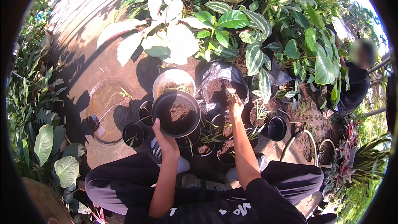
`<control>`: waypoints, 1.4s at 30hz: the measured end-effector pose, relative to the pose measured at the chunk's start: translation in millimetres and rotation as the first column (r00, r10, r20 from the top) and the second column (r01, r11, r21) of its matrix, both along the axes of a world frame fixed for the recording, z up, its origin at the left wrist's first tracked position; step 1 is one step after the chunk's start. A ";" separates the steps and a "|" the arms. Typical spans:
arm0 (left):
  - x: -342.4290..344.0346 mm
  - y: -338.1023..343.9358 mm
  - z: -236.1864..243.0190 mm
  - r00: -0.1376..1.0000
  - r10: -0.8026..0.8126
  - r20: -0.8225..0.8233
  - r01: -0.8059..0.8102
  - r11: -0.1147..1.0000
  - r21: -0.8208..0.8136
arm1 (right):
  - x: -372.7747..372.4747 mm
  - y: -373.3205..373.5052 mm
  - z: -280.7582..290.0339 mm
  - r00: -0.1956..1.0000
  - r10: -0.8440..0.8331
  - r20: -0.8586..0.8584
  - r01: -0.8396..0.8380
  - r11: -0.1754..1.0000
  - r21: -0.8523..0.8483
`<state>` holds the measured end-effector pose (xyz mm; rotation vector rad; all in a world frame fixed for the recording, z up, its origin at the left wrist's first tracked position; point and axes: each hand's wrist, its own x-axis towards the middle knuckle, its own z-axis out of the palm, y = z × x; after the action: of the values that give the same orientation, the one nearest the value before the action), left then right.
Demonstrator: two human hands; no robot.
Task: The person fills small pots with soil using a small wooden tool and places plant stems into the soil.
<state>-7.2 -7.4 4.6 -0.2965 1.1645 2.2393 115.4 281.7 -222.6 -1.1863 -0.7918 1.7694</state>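
My left hand (166, 142) grips the rim of a round black pot (165, 103), tilted toward me. A mound of dark soil (179, 112) lies in its bottom. To the right, my right hand (236, 107) reaches to the mouth of a black plastic bag (224, 72) filled with brown soil (217, 90). Its fingers are closed together at the soil; a small brownish thing at their tips is too indistinct to name. Behind the black pot stands a white bucket (176, 74), partly covered by it. Several small black pots with soil and thin seedlings crowd below my hands.
An empty black pot (277, 128) sits at the right, near a curved pale hose (286, 151). A round, wet-looking cover (107, 112) lies in the ground at the left. Large leafy plants (255, 56) hang over the bag. Another person (352, 85) is at the far right.
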 end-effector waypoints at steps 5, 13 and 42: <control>-0.2 2.0 0.0 1.000 0.011 -0.004 -0.011 1.000 -0.001 | 19.4 -23.0 27.2 0.996 0.070 -0.054 -0.070 0.998 -0.001; -1.3 0.0 -5.8 1.000 -0.011 0.022 0.009 0.998 0.067 | 52.5 -59.6 98.2 0.984 0.175 0.031 -0.175 0.984 -0.016; 2.5 0.2 -10.9 0.998 -0.047 0.035 0.042 0.991 0.131 | 39.8 -113.7 322.0 0.618 0.498 0.608 -0.785 0.356 0.507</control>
<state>-4.7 -7.2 -6.3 -0.2572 0.9904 2.2483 155.3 168.0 99.4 -0.5904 -2.2545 1.4714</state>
